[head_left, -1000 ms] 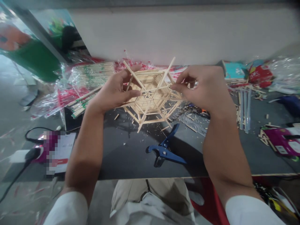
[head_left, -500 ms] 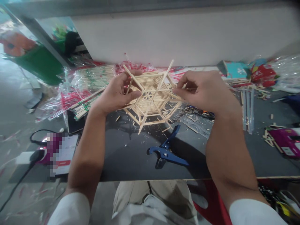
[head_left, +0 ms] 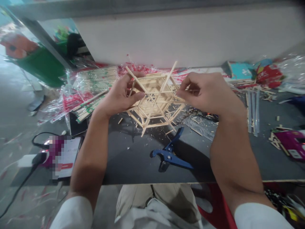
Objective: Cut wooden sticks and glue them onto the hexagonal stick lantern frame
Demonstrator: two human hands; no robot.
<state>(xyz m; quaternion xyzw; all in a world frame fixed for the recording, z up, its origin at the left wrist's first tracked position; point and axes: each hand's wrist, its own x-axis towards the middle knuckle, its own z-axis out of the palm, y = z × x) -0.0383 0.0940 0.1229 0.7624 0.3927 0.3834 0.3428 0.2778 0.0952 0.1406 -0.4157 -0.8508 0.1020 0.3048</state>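
A layered, many-sided frame of thin wooden sticks is held up above the dark table, its crossed sticks facing me. My left hand grips its left side, thumb in front and fingers behind. On the right, my right hand is closed in a pinch at the frame's edge, by the end of a stick. Whether a separate piece sits between those fingertips I cannot make out. Below the frame lies a blue hand cutter with its handles spread.
Plastic-wrapped bundles of sticks lie at the back left. A phone and a plugged-in purple device are at the left edge. Clear sticks, stick scraps and another purple device are on the right. A white panel stands behind.
Both hands keep their hold at nearly the same place. The whole view has shifted very slightly; nothing was taken up or let go.
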